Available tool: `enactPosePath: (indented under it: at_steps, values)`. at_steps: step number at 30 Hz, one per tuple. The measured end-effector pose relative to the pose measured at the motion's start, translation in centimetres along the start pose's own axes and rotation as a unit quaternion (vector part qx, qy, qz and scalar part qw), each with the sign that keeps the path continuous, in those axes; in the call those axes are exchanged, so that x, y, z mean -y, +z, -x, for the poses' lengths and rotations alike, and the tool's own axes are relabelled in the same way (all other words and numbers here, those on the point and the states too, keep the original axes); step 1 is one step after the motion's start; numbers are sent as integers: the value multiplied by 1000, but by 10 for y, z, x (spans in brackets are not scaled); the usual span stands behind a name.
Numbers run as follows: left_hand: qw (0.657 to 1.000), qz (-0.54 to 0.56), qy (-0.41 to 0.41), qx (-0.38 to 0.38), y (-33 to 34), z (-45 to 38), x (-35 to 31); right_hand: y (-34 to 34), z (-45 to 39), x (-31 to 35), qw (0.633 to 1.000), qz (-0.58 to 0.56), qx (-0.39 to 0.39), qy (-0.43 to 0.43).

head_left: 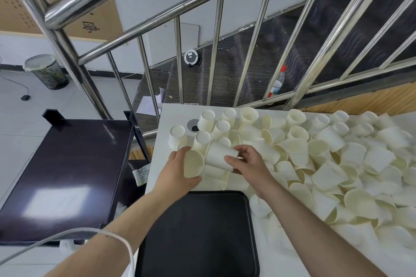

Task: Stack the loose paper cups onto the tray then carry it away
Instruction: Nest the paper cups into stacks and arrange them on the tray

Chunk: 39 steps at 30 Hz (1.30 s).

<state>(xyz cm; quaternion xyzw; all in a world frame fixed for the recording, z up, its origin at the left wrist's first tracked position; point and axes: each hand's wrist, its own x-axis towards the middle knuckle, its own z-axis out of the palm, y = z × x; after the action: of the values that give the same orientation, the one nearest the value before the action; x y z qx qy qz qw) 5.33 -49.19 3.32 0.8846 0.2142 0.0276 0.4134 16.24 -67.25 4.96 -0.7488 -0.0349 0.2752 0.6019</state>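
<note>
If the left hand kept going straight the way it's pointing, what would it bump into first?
Probably the upright cups standing just beyond it. The left hand holds a cup and points away toward the railing; that small standing cluster lies next in line. Depth is hard to judge from one view.

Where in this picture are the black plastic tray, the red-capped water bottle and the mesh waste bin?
Black plastic tray (198,231), head view: its bare flat bottom.
Red-capped water bottle (278,83), head view: its clear body.
Mesh waste bin (48,73), head view: its dark side wall.
</note>
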Motion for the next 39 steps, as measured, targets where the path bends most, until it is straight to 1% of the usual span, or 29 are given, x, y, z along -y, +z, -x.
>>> enactPosePath:
  at_steps: [2, 4, 6, 8, 11, 13, 16, 18, 21, 24, 26, 30, 32, 35, 39]
  values:
    - [1000, -7, 2, -1, -4, 2, 3, 1, -2, -4, 999, 33, 27, 1]
    - [1000, -24, 13, 2, -7, 4, 5, 0, -2, -4, 991, 118, 66, -6]
    - [999, -42, 27, 11, -10, 6, 7, 2, -1, 0, 969, 221, 112, -15]
    - [997, -63, 45, 25, -11, 8, 10, 7, -1, 3, 939, 308, 149, -31]
    - [993, -82, 76, 42, -12, 12, 13, 19, 3, 3, 906, 376, 183, -63]
    - [990, -91, 90, 50, -13, 16, 17, 29, 8, 0, 904, 372, 192, -82]
    - [990, -101, 82, 50, -18, 22, 24, 40, 13, -11, 909, 359, 185, -100]
    - [992, -106, 57, 48, -24, 28, 31, 45, 16, -21, 918, 351, 156, -102]
    - [991, -113, 14, 65, -32, 37, 45, 49, 20, -34, 937, 321, 109, -83]
    - [988, -126, -23, 81, -35, 45, 62, 56, 23, -41, 945, 296, 111, -84]
    - [987, -129, -41, 87, -33, 49, 69, 60, 25, -42, 933, 319, 137, -98]
    - [983, -149, -47, 92, -27, 52, 75, 66, 28, -48, 893, 392, 188, -119]
    - [979, -175, -45, 93, -23, 51, 75, 69, 29, -53, 883, 409, 191, -127]
    - [973, -209, -34, 91, -16, 50, 77, 73, 30, -61, 879, 421, 179, -139]
    - [971, -215, -23, 103, -10, 50, 85, 76, 31, -68, 863, 453, 179, -136]
